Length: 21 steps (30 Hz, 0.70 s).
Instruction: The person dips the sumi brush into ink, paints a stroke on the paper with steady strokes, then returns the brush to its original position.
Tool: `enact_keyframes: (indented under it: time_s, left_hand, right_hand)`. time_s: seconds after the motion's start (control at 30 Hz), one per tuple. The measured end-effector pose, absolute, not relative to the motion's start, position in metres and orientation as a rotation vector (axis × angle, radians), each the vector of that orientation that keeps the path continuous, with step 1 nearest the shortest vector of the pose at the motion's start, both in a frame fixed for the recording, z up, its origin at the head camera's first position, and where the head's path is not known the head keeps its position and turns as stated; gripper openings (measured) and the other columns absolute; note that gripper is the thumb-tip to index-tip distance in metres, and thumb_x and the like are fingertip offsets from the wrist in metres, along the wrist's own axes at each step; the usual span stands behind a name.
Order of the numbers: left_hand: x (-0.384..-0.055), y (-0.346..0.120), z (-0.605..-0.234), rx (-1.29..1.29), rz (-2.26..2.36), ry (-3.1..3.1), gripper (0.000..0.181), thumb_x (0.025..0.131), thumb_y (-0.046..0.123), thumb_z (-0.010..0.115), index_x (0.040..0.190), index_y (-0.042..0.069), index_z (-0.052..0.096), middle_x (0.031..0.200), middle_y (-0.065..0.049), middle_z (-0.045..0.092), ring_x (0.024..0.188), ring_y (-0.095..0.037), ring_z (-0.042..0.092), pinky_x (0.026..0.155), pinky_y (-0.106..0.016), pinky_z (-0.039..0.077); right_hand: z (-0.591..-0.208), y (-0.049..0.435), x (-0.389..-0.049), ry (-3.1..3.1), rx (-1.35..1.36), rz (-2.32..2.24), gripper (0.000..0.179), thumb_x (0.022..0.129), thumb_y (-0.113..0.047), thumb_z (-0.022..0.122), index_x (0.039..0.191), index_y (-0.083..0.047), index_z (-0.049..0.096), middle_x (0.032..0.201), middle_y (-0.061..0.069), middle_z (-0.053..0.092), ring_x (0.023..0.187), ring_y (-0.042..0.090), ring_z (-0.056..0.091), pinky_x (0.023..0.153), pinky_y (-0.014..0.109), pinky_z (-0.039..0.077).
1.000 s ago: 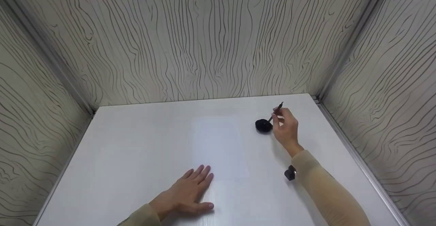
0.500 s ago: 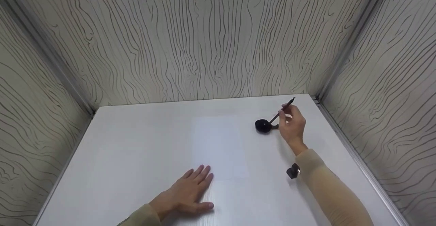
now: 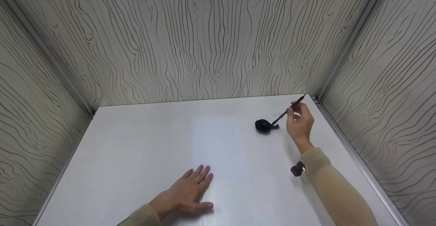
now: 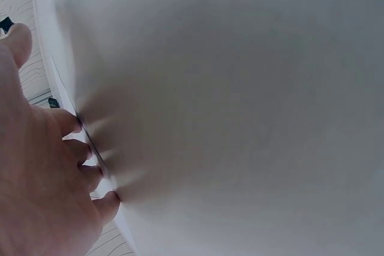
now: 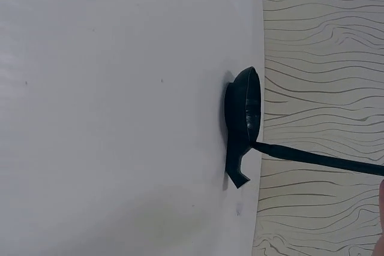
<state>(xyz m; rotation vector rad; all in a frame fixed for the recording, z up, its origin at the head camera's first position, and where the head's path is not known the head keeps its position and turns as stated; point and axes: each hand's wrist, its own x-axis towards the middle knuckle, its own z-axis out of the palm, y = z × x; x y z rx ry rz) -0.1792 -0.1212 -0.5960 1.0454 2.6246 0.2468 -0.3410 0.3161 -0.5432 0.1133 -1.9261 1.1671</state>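
Observation:
My right hand (image 3: 300,122) pinches a slim dark ink brush (image 3: 283,114) near its upper end, tilted up to the right. The brush's tapered tip meets the rim of a small round black dish (image 3: 263,126), beside the dish's short handle. In the right wrist view the dish (image 5: 242,109) shows its hollow from the side, and the brush (image 5: 318,159) slants off to the right edge. My left hand (image 3: 187,192) lies flat, fingers spread, fingertips at the lower left edge of a white paper sheet (image 3: 219,147).
White table (image 3: 136,144) under everything, bounded by wood-patterned panels (image 3: 204,42) at the back and both sides. A small black device (image 3: 298,169) sits at the right wrist. Faint marks (image 5: 239,211) show on the table near the dish.
My right hand has moved right and slightly away with the brush, drawing its tip to the dish's handle side. The handle has come into sight. My left hand stays still.

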Motion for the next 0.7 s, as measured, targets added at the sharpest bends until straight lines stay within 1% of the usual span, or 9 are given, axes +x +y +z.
enact_keyframes:
  time_s: [0.17,0.3,0.4,0.5,0.6,0.67,0.7]
  left_hand:
    - [-0.179,-0.121,-0.595,1.055,0.244,2.627,0.105,0.105,0.085,0.038,0.180,0.011,0.026,0.190,-0.013,0.018,0.178,-0.037,0.020,0.140,-0.064,0.028]
    - [-0.178,-0.121,-0.595,1.052,0.234,2.627,0.105,0.105,0.085,0.038,0.180,0.012,0.026,0.190,-0.012,0.018,0.178,-0.037,0.020,0.140,-0.064,0.028]
    - [-0.178,-0.121,-0.595,1.044,0.223,2.625,0.105,0.105,0.085,0.037,0.180,0.012,0.025,0.191,-0.011,0.017,0.178,-0.036,0.019,0.141,-0.063,0.027]
    - [-0.179,-0.120,-0.597,1.044,0.216,2.629,0.105,0.105,0.085,0.037,0.180,0.013,0.025,0.191,-0.011,0.017,0.179,-0.035,0.019,0.141,-0.062,0.027]
    - [-0.179,-0.120,-0.597,1.041,0.213,2.635,0.105,0.104,0.085,0.038,0.180,0.013,0.025,0.191,-0.010,0.017,0.178,-0.035,0.020,0.141,-0.061,0.028]
    - [-0.178,-0.120,-0.596,1.038,0.213,2.637,0.105,0.104,0.085,0.038,0.180,0.013,0.025,0.191,-0.010,0.017,0.178,-0.035,0.020,0.141,-0.061,0.028]
    - [-0.178,-0.120,-0.596,1.036,0.216,2.637,0.105,0.104,0.085,0.038,0.180,0.013,0.025,0.191,-0.010,0.017,0.178,-0.035,0.020,0.141,-0.062,0.028]
  right_hand:
    - [-0.539,0.320,-0.343,-1.878,0.107,1.150,0.018,0.103,0.011,0.071,0.121,0.013,0.071,0.108,0.028,0.078,0.097,-0.013,0.068,0.083,0.000,0.054]
    - [-0.531,0.317,-0.340,-1.831,0.078,1.164,0.019,0.101,0.015,0.069,0.120,0.017,0.070,0.107,0.035,0.075,0.095,-0.010,0.068,0.081,0.000,0.053]
    - [-0.524,0.314,-0.337,-1.807,0.045,1.210,0.019,0.102,0.015,0.068,0.120,0.018,0.069,0.107,0.037,0.073,0.093,-0.010,0.068,0.080,0.002,0.055]
    - [-0.527,0.317,-0.340,-1.792,0.001,1.293,0.019,0.103,0.012,0.068,0.122,0.017,0.068,0.107,0.028,0.073,0.093,-0.009,0.070,0.082,0.005,0.058]
    - [-0.536,0.322,-0.348,-1.783,-0.078,1.370,0.020,0.106,0.006,0.070,0.124,0.013,0.069,0.109,0.017,0.074,0.092,-0.008,0.070,0.083,0.006,0.059]
    - [-0.538,0.321,-0.349,-1.779,-0.135,1.410,0.021,0.107,0.004,0.069,0.127,0.011,0.068,0.111,0.015,0.073,0.092,-0.007,0.069,0.084,0.006,0.060]
    - [-0.540,0.320,-0.349,-1.775,-0.163,1.420,0.021,0.107,0.004,0.069,0.127,0.011,0.068,0.112,0.017,0.073,0.091,-0.007,0.069,0.083,0.006,0.059]
